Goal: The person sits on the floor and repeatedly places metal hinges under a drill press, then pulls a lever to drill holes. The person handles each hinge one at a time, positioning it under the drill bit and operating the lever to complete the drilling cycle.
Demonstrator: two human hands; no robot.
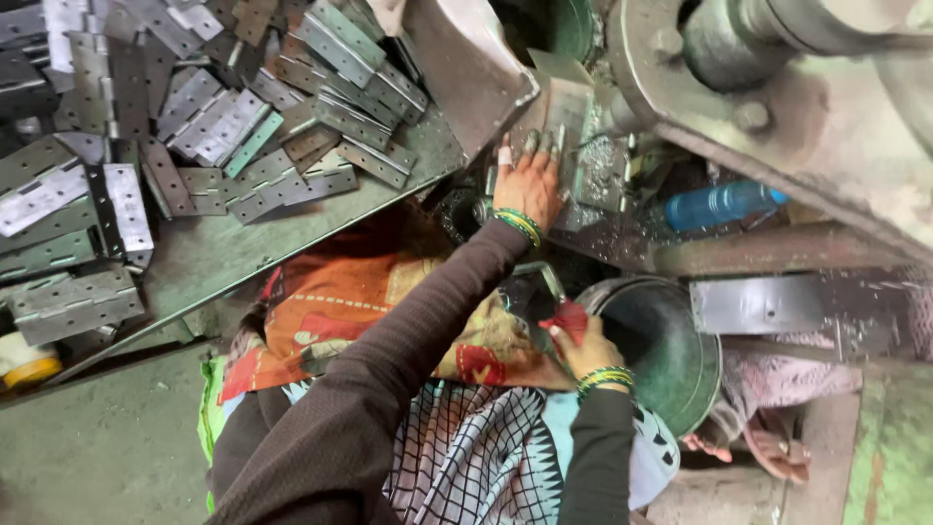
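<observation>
Grip: left hand (528, 183) extended forward, fingers spread flat and pressing a grey metal plate (564, 117) against the bed of the press machine (777, 107); not clenched, holding the plate by downward pressure only. Right hand (586, 352) drawn back near the body, closed around a red rag or small red piece (570, 318); what exactly it is cannot be told. Just right of the right hand: 1 round metal bucket (671, 360), dark inside. Right of the left hand: 1 blue plastic bottle (721, 204) lying on its side among metal shavings. Far left of both hands: 1 sloping steel tray (243, 248) carrying a loose heap of hinge plates (243, 126), many overlapping. Below the grip: patterned cloth (340, 301) over the lap. Risk, as judged: the left fingers sit close under the machine's heavy parts, so any stroke while they rest there could crush them; sharp plate edges and shavings could cut bare skin.
</observation>
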